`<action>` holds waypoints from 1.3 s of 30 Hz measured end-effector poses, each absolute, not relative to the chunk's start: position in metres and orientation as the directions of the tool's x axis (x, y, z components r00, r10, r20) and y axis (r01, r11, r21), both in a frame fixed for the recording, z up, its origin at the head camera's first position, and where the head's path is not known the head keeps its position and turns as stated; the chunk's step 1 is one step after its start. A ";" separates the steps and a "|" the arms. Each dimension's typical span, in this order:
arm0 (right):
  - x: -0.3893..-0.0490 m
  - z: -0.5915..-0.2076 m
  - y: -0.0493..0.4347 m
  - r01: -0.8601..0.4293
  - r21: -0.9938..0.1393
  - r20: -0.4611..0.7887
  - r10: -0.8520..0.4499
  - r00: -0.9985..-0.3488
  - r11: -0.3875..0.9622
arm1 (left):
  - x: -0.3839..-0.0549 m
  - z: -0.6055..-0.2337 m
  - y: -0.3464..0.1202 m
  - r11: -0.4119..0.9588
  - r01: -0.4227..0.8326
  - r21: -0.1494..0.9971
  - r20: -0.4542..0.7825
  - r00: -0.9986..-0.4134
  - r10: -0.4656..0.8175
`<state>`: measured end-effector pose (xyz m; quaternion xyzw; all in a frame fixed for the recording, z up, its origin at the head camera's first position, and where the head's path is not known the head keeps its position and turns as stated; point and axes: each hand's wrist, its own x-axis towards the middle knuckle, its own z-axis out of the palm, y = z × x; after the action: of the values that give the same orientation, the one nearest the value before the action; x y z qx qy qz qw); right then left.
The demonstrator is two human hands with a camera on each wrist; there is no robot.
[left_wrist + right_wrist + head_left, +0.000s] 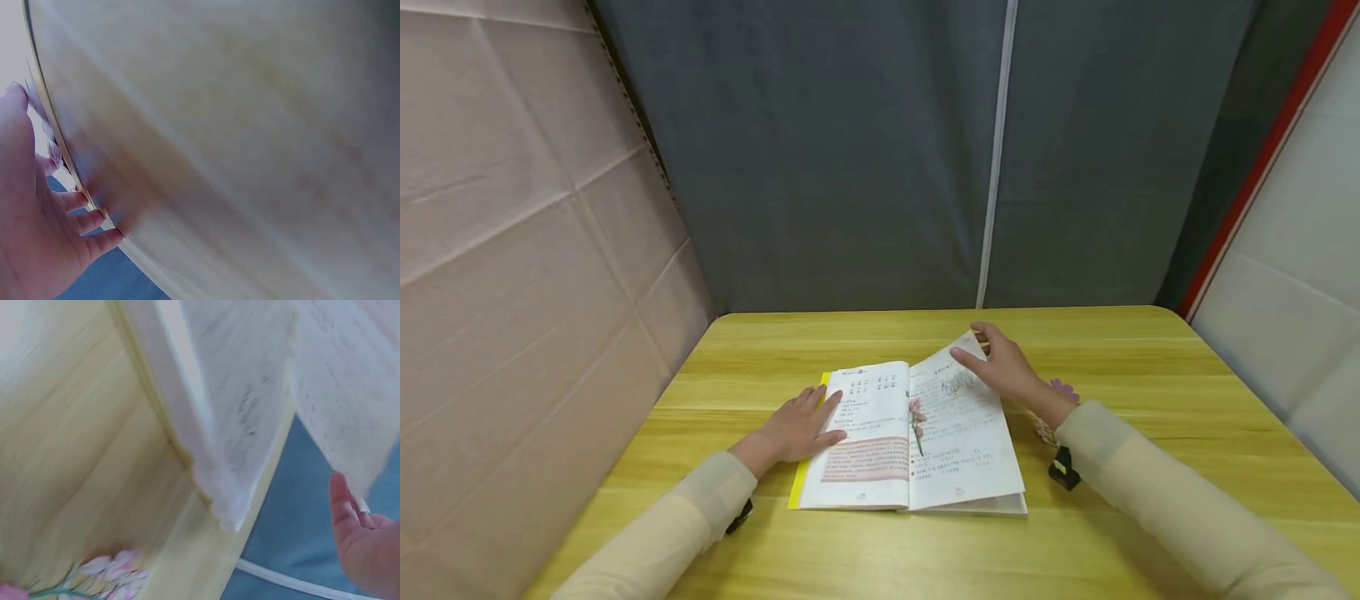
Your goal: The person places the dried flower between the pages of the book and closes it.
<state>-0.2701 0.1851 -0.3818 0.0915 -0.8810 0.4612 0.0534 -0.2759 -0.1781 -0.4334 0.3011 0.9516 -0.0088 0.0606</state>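
Note:
An open book (868,417) lies on the table, printed pages up, with a yellow cover edge showing at its left. My left hand (797,427) rests on the left page's outer edge, fingers spread; the left wrist view shows that hand (44,212) at the side. My right hand (1003,367) pinches the top outer corner of the right page (962,433), which is raised off the pages below. In the right wrist view, this hand (369,544) holds the lifted page (350,394) by its corner. A pink flower sprig (917,421) lies along the gutter.
The wooden table (865,558) extends around the book. Beside my right wrist is a purple flower (1064,389); pink blossoms (115,569) lie on the table in the right wrist view. A dark curtain (850,167) stands behind, with pale cloth (512,250) on the left.

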 end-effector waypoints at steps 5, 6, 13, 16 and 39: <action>-0.265 -0.371 0.179 -0.107 -0.904 0.082 -0.078 -0.994 0.415 | -0.276 -0.435 -0.178 0.823 0.568 0.030 -0.120 -0.815 0.567; -0.264 -0.370 0.178 -0.091 -0.924 0.065 -0.084 -0.994 0.371 | -0.276 -0.435 -0.178 0.823 0.568 0.028 -0.121 -0.815 0.567; -0.248 -0.370 0.163 -0.078 -0.980 0.040 -0.202 -0.979 0.185 | -0.276 -0.434 -0.177 0.816 0.578 0.021 -0.121 -0.809 0.576; -0.242 -0.375 0.156 -0.102 -0.983 0.058 -0.267 -0.962 0.155 | -0.276 -0.434 -0.177 0.815 0.579 0.026 -0.124 -0.807 0.578; -0.203 -0.416 0.111 -0.619 -0.524 0.117 -0.670 -0.733 0.585 | -0.280 -0.438 -0.180 0.777 0.625 -0.077 -0.098 -0.780 0.617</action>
<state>-0.2035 0.1108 -0.4162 0.3624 -0.8890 0.2758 -0.0467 -0.2802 -0.1797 -0.4384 0.3296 0.9420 -0.0527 0.0338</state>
